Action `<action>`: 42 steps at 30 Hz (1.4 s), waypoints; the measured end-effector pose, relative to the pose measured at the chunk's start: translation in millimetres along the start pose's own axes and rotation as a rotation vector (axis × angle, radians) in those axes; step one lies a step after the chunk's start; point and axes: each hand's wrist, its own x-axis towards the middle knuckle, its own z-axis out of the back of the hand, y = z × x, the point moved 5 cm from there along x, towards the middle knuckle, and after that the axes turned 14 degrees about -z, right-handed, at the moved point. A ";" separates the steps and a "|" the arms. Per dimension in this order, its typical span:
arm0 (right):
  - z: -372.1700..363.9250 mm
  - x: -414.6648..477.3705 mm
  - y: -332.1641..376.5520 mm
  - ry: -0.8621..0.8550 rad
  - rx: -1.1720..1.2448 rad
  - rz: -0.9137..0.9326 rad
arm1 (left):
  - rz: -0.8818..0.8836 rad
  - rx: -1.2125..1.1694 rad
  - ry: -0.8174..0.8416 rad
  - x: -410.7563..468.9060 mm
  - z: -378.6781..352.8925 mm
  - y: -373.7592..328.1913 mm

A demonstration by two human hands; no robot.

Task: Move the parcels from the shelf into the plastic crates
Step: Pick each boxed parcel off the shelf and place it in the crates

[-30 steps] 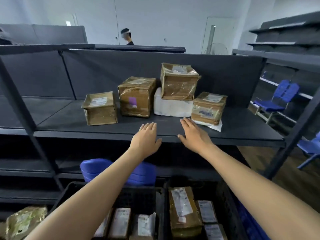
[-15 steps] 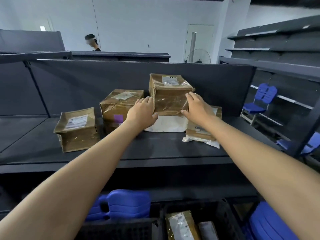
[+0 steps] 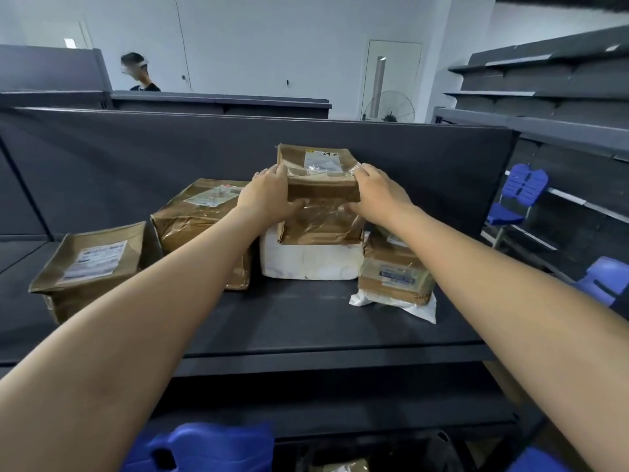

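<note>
On the dark shelf (image 3: 306, 321) a taped brown top parcel (image 3: 320, 199) rests on a white foam box (image 3: 309, 262). My left hand (image 3: 267, 195) clasps its left side and my right hand (image 3: 377, 195) its right side. Left of the stack stands a larger brown parcel (image 3: 197, 226), and further left a flatter brown parcel (image 3: 92, 264). To the right, a small brown parcel (image 3: 394, 274) lies on a white mailer bag (image 3: 418, 306). The black crates are almost hidden at the bottom edge; only a dark rim (image 3: 425, 447) shows.
A blue plastic seat (image 3: 204, 447) sits below the shelf's front edge. Blue chairs (image 3: 517, 195) stand in the aisle on the right beside more dark shelving (image 3: 551, 80). Another person (image 3: 139, 71) is behind the shelf's back panel. A floor fan (image 3: 391, 107) stands by the door.
Both hands have risen from the shelf's front edge to the top parcel and closed on its two sides. The view has tilted up, so the crates have dropped out of sight.
</note>
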 end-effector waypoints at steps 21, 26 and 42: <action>20.0 -18.5 -6.7 -0.048 0.435 -0.013 | 0.060 -0.219 -0.186 -6.5 10.3 -5.3; 42.0 -66.2 -12.2 -0.151 0.515 0.021 | 0.027 -0.352 -0.282 -49.8 40.0 -32.0; 39.2 -265.4 -6.9 -0.429 0.479 0.298 | 0.541 -0.890 -0.441 -219.4 41.7 -68.0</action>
